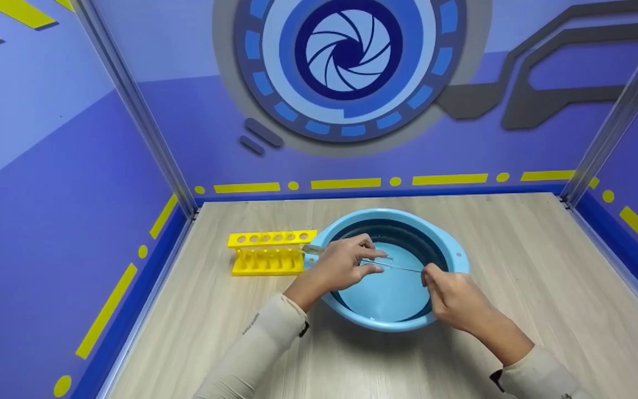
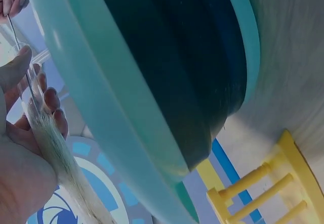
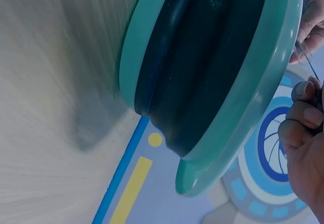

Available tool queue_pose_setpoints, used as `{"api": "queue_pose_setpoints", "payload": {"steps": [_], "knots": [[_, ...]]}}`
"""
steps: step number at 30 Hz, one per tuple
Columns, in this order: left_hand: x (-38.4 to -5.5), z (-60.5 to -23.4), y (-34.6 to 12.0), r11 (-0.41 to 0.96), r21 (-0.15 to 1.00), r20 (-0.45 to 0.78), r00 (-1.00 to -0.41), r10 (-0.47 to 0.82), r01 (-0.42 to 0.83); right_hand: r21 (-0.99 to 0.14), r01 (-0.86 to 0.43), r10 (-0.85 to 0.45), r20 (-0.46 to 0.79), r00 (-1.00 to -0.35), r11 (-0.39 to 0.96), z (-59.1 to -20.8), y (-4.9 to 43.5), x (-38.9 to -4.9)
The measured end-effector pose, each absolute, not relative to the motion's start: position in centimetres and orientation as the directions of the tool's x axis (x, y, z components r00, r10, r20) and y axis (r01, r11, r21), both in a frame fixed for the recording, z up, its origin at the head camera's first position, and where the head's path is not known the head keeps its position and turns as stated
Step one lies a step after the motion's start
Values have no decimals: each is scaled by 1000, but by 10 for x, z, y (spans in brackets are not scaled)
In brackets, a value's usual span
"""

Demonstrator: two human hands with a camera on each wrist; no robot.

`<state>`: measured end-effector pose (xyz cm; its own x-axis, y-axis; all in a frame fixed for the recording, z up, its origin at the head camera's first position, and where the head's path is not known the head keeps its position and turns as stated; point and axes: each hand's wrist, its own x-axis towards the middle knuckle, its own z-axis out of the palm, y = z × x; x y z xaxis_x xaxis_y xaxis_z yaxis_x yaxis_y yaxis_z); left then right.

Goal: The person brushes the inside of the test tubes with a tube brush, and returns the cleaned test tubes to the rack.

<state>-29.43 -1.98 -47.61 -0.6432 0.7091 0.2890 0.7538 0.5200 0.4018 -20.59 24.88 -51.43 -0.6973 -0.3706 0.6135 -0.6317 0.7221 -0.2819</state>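
Over the blue basin [image 1: 388,326], my left hand [image 1: 344,261] grips a clear glass test tube [image 1: 313,249] with thumb and fingers. A test tube brush runs into the tube; its pale bristles [image 2: 63,155] show through the glass in the left wrist view. From the tube's mouth, the thin wire handle [image 1: 405,269] stretches across the basin to my right hand [image 1: 454,296]. That hand pinches the wire's end near the basin's right rim. In the right wrist view its fingers [image 3: 298,125] are curled, and the grip itself is partly hidden at the frame's edge.
A yellow test tube rack [image 1: 269,271] with a row of holes stands left of the basin, close to its handle. The basin has dark folding walls [image 2: 187,57]. Purple panels [image 1: 186,138] enclose the wooden table [image 1: 507,244] at the back and sides.
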Motion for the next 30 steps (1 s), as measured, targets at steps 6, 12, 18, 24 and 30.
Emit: {"api": "queue_pose_setpoints", "payload": {"steps": [6, 12, 18, 24, 30], "knots": [[-293, -481, -15, 507, 378, 333, -625, 706, 775, -262, -675, -391, 650, -652, 690, -517, 243, -211], [-292, -486, -12, 522, 359, 382, -632, 674, 774, -480, -606, -295, 574, -764, 634, -519, 238, -212], [-291, -493, -10, 541, 276, 472, -602, 644, 795, -838, -313, -166, 266, -950, 447, -514, 233, -211], [-294, -497, -6, 513, 102, 636, -453, 625, 852, -983, 26, -190, -61, -980, 181, -499, 237, -211], [-297, -497, -8, 518, -12, 675, -376, 636, 855, -982, 5, -225, -48, -973, 191, -496, 239, -211]]}}
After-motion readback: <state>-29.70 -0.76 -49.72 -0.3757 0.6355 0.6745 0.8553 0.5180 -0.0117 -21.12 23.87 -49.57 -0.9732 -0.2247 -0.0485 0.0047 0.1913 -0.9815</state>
